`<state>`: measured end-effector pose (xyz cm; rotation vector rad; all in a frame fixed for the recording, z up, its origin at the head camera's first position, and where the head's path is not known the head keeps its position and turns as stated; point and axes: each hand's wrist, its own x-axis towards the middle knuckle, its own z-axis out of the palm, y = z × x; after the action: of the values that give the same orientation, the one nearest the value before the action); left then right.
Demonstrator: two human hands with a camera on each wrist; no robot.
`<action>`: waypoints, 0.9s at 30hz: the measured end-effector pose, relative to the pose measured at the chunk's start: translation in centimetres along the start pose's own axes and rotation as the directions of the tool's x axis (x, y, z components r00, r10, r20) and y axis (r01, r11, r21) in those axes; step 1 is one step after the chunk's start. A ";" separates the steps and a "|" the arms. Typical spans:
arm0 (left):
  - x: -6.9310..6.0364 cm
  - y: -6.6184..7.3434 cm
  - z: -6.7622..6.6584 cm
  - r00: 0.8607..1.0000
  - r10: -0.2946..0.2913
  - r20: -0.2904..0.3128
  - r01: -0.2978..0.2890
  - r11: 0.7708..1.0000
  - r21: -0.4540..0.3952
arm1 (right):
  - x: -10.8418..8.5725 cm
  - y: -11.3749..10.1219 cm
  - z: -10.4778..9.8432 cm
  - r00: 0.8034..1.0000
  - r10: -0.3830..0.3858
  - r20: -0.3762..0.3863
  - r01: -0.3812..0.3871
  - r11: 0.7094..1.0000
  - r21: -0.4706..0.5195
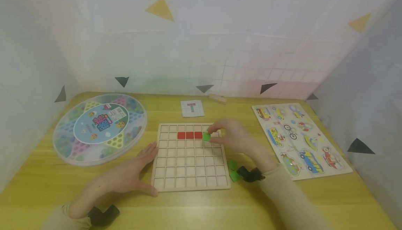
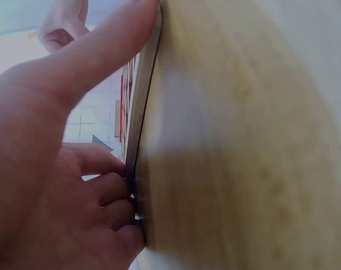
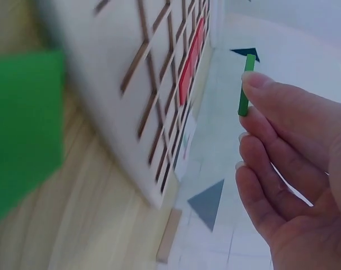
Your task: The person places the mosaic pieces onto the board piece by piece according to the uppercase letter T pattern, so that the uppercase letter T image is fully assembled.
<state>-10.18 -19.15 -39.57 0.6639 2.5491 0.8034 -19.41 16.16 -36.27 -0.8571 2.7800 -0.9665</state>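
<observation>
A wooden grid board [image 1: 181,170] lies on the table, three red tiles [image 1: 190,135] side by side in its second row from the back. My right hand [image 1: 233,137] pinches a green tile [image 1: 206,136] between thumb and finger, over the board just right of the red tiles; in the right wrist view the hand [image 3: 294,140] holds this green tile [image 3: 246,84] by its edges. My left hand [image 1: 132,174] lies at the board's left side, thumb near the front corner, fingers spread; in the left wrist view this hand [image 2: 63,140] touches the board's edge [image 2: 141,95].
Several loose green tiles [image 1: 232,170] lie right of the board. Behind it are a card with a red and green pattern [image 1: 192,108] and a small wooden block [image 1: 217,99]. A round game box [image 1: 100,128] stands left, a picture puzzle board [image 1: 301,141] right.
</observation>
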 end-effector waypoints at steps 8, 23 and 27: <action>0.0 -0.1 0.0 1.000 0.010 -0.001 -0.010 1.000 0.005 | 1.4 -1.4 0.7 0.998 -0.058 -0.019 0.058 0.998 0.015; 0.0 0.0 0.1 1.000 0.002 -0.002 -0.002 1.000 0.008 | 2.6 -1.6 2.2 0.993 -0.118 -0.029 0.120 0.992 0.042; 0.1 -0.3 0.2 1.000 -0.005 -0.004 0.005 1.000 0.017 | 2.8 -1.8 2.7 0.995 -0.104 -0.002 0.104 0.994 0.036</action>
<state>-10.23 -19.18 -39.92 0.6614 2.5630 0.7828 -20.25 12.06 -37.07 -1.0050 2.7334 -1.0284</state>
